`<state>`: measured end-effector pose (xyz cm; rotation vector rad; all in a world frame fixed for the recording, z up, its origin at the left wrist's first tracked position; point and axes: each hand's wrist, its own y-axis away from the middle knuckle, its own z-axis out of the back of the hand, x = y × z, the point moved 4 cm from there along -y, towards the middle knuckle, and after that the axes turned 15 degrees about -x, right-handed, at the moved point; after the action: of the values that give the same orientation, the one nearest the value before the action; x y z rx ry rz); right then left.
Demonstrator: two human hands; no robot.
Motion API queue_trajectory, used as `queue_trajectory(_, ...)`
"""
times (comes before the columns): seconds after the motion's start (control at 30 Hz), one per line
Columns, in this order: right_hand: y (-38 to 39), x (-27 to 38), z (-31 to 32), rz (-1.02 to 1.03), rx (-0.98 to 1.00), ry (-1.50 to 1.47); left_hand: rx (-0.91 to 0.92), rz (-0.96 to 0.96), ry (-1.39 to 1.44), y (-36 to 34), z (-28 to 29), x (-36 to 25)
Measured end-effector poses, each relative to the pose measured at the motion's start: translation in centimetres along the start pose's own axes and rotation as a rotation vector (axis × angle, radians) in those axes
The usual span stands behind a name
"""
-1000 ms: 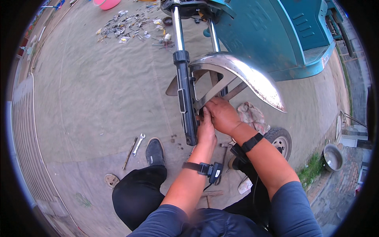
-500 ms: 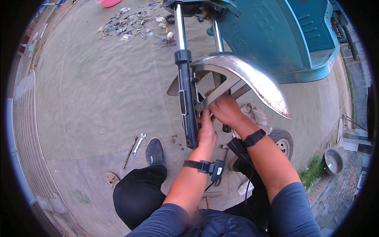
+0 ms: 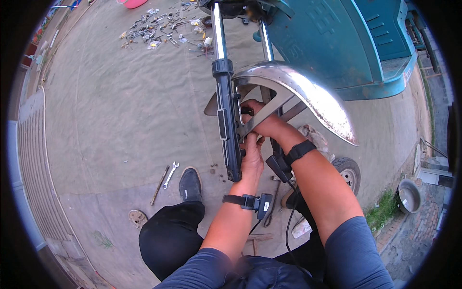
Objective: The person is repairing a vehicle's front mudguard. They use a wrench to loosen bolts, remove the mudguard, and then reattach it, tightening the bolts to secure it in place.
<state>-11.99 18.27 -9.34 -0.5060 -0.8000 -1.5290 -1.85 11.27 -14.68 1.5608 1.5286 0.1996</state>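
Note:
A chrome front fender [image 3: 308, 89] with flat metal braces [image 3: 264, 114] sits between the two legs of a front fork. The near black fork leg [image 3: 224, 120] stands to the left of my hands. My left hand [image 3: 251, 156] is closed beside that leg, just under the lower end of the brace; its fingertips are partly hidden. Reaching in behind the brace, my right hand [image 3: 262, 123] has curled fingers close to the fork leg's inner side. The brace covers part of it, and whatever either hand grips is too hidden to name.
A teal vehicle body [image 3: 322, 48] rises at upper right. Many loose tools and parts [image 3: 161, 31] lie at the far left. A wrench [image 3: 171, 175] and a rod [image 3: 160, 185] rest near my shoe [image 3: 191, 184]. A wheel [image 3: 347, 174], rag [image 3: 315, 137] and metal basin [image 3: 409, 196] are at right.
My right hand has moved forward and left, deeper behind the fender brace, and its forearm has swung left. My left hand stays nearly in place.

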Motion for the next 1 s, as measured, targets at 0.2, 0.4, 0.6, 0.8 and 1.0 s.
queue_trajectory(0.2,0.0,-0.1,0.7,-0.064,-0.083,-0.075,0.045,0.043,-0.065,0.5,-0.2,-0.1)
queue_trajectory(0.4,0.6,1.8,2.6,-0.168,-0.086,-0.141,0.050,0.098,-0.127,1.3,-0.5,-0.3)
queue_trajectory(0.6,2.5,1.9,3.8,-0.113,-0.213,-0.192,0.097,0.138,-0.135,1.6,0.3,0.6)
queue_trajectory(0.8,6.0,2.2,4.5,-0.094,-0.294,-0.585,0.084,0.167,-0.127,1.6,1.5,1.4)
queue_trajectory(1.0,8.8,3.0,6.5,0.224,-0.377,-0.172,0.115,0.262,-0.053,2.4,1.9,1.1)
